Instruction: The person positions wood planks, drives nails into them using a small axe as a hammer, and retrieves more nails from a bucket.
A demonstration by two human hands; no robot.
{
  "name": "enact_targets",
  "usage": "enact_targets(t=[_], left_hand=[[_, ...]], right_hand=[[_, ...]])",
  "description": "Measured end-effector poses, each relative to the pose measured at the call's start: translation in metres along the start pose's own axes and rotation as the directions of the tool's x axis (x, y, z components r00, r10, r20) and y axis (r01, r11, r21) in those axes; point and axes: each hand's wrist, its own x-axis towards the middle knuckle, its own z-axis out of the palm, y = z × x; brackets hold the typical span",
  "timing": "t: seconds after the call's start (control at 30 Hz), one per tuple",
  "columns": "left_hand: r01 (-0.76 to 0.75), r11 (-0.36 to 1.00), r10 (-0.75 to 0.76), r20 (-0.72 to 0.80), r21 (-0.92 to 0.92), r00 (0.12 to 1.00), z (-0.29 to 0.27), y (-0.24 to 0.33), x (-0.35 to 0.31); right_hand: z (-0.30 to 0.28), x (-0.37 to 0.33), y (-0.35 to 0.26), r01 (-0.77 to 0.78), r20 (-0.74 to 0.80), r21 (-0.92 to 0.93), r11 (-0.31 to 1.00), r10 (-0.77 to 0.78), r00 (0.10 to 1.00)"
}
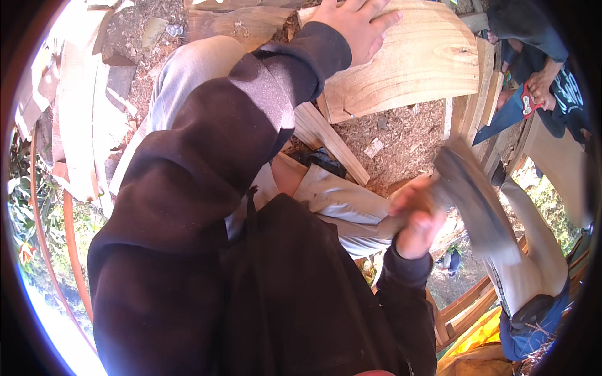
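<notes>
My left hand (357, 28) lies flat, fingers spread, on a pale curved wooden plank (414, 69) at the top of the view. My right hand (415, 222) is closed around the handle of a tool with a broad grey blurred head (473, 191), probably a hatchet or hammer, held below and to the right of the plank. Both my arms wear dark sleeves (207, 169).
Sawdust and wood chips (401, 135) cover the ground under the plank, with a thin wooden batten (332, 141) across it. Another person at the top right holds a handsaw (505, 116) by its red handle. More boards (78, 119) lie at the left.
</notes>
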Motion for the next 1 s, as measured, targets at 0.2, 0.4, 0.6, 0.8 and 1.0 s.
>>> enact_targets(t=[0.2,0.4,0.6,0.8,1.0], left_hand=[[-0.027,1.000,0.027,0.047,-0.016,0.999,-0.005,0.007,0.001],[0.011,1.000,-0.011,0.001,0.007,1.000,0.005,-0.005,-0.001],[-0.019,1.000,0.019,0.096,0.008,0.995,-0.010,0.009,0.001],[0.023,0.998,-0.020,-0.050,0.052,0.999,0.005,-0.005,-0.006],[-0.036,0.998,0.038,0.056,-0.045,0.998,-0.001,0.014,0.003]], right_hand=[[0.024,-0.005,0.042,0.072,-0.004,-0.173,0.982,-0.074,0.997],[0.020,0.001,-0.007,0.054,-0.126,-0.082,0.995,-0.064,0.990],[0.027,-0.008,0.056,-0.037,0.019,-0.329,0.944,0.046,0.999],[0.009,0.002,-0.022,0.098,0.050,0.031,0.995,-0.100,0.994],[0.022,-0.018,0.071,-0.013,0.119,-0.574,0.819,0.099,0.988]])
